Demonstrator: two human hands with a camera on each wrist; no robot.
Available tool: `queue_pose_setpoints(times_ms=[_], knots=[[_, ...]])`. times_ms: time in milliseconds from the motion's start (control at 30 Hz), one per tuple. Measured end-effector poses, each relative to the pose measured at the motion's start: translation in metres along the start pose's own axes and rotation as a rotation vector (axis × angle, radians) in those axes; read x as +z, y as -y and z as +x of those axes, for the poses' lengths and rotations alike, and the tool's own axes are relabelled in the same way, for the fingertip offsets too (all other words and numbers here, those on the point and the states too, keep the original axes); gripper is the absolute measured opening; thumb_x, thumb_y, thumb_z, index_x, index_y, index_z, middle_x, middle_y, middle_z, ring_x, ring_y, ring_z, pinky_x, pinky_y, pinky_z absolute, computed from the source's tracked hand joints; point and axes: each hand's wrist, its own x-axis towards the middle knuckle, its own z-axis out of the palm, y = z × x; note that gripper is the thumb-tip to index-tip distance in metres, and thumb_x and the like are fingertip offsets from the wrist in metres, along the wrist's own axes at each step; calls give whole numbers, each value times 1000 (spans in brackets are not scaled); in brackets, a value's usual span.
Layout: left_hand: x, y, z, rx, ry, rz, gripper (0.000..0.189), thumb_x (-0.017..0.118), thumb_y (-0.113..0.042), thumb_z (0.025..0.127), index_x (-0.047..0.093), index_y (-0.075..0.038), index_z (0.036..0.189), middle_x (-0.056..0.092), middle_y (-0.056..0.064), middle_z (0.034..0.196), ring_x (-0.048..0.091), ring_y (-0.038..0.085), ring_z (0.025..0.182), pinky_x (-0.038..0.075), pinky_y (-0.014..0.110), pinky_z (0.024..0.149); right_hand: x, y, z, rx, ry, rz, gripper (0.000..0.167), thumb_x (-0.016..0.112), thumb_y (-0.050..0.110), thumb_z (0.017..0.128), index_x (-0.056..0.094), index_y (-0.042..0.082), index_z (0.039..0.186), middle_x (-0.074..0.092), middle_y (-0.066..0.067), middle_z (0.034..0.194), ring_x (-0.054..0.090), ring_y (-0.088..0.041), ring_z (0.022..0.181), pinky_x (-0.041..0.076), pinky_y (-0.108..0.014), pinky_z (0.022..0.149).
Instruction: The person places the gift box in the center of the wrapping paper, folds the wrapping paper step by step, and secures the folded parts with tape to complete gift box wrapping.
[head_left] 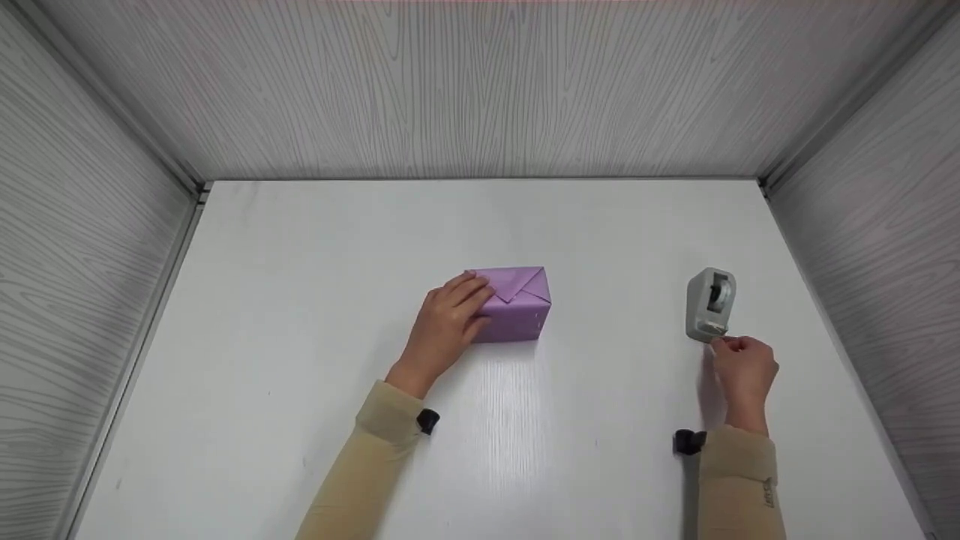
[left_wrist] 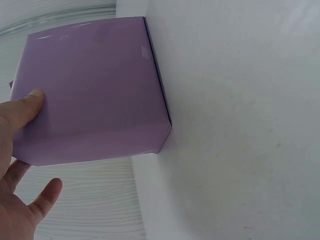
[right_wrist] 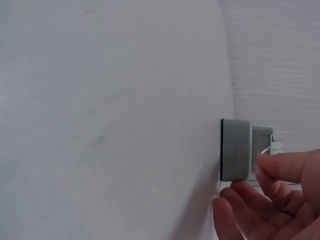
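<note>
A box wrapped in purple paper (head_left: 517, 321) stands near the middle of the white table, a folded triangular flap showing on its top. My left hand (head_left: 441, 331) holds the box at its left end, fingers over the top and thumb against the near side. In the left wrist view the thumb presses on the smooth purple face. Over to the right is a grey tape dispenser (head_left: 697, 301) with a roll in it. Just in front of its cutter, my right hand (head_left: 745, 371) pinches the end of a strip of clear tape (right_wrist: 265, 150) between thumb and forefinger.
The white table (head_left: 315, 247) is bounded by a grey wood-grain panel (head_left: 480, 90) at the back and similar panels on the left and right. A black wrist device (head_left: 427, 421) sits at the left cuff, and another (head_left: 688, 442) at the right.
</note>
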Motion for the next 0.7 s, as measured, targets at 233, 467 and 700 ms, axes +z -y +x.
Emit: queue_pose_setpoints(times_ms=[233, 467, 700], knots=[[0, -1, 0, 7, -6, -8, 42, 77, -20, 85, 67, -11, 125, 61, 4, 132, 47, 23, 131, 44, 44, 97, -2, 4, 3, 2, 34, -28, 22, 53, 17, 95, 62, -3, 96, 61, -9, 79, 53, -20, 68, 43, -31, 52], [0, -1, 0, 8, -8, -21, 42, 77, -20, 86, 67, -11, 125, 60, 4, 132, 47, 23, 131, 44, 45, 96, -3, 2, 3, -5, 6, -5, 15, 50, 10, 87, 60, -1, 85, 60, -3, 66, 53, -16, 59, 42, -29, 49], [0, 0, 0, 13, -18, -27, 42, 77, -20, 84, 68, -11, 124, 60, 5, 132, 47, 24, 131, 44, 46, 95, -14, 9, -14, -3, 116, -54, 29, 51, 25, 96, 61, -2, 101, 64, -11, 89, 62, -10, 57, 46, -30, 56]])
